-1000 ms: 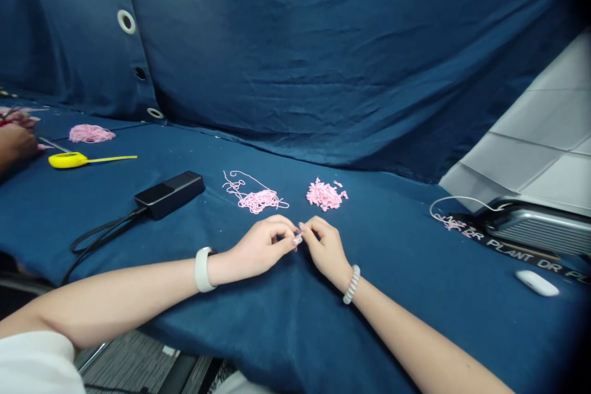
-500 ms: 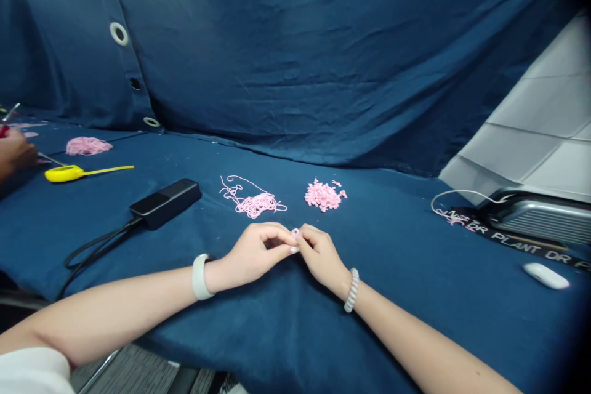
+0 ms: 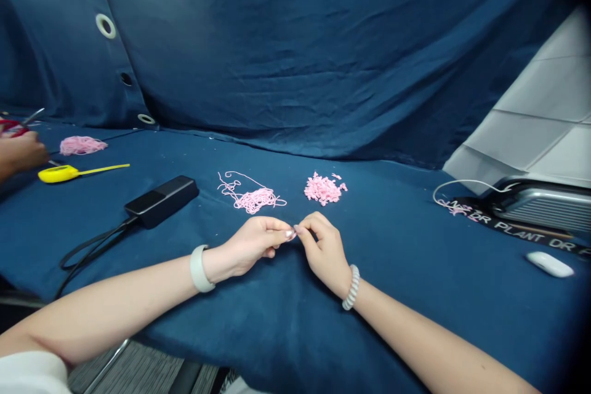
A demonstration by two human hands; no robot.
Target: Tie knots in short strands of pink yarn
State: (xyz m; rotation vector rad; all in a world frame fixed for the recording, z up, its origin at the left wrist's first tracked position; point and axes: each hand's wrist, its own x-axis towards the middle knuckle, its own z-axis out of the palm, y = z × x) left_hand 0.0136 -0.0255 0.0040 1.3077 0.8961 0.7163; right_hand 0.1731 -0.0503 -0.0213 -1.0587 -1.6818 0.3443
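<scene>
My left hand (image 3: 261, 240) is closed in a pinch, thumb against forefinger, above the blue cloth. My right hand (image 3: 322, 249) pinches from the other side, and its fingertips meet those of the left. Between them is a small pink piece of cord (image 3: 295, 230), almost wholly covered by the fingers. Just beyond my left hand lies a loose tangle of thin pink cord (image 3: 253, 199). A heap of short pink pieces (image 3: 323, 189) sits beyond my right hand.
Left of my hands lies a black box (image 3: 161, 200) with cables. Farther left are a yellow tool (image 3: 60, 173), a pink cord bundle (image 3: 83, 145) and another person's hand (image 3: 23, 152) with red-handled scissors (image 3: 13, 128). On the right are a lettered strap (image 3: 526, 235) and a white mouse-shaped object (image 3: 549, 264).
The fingertips have shifted on the small pink piece, whose loop showed before and is now mostly covered. My left fingers have curled in. The other person's hand has moved right with the scissors.
</scene>
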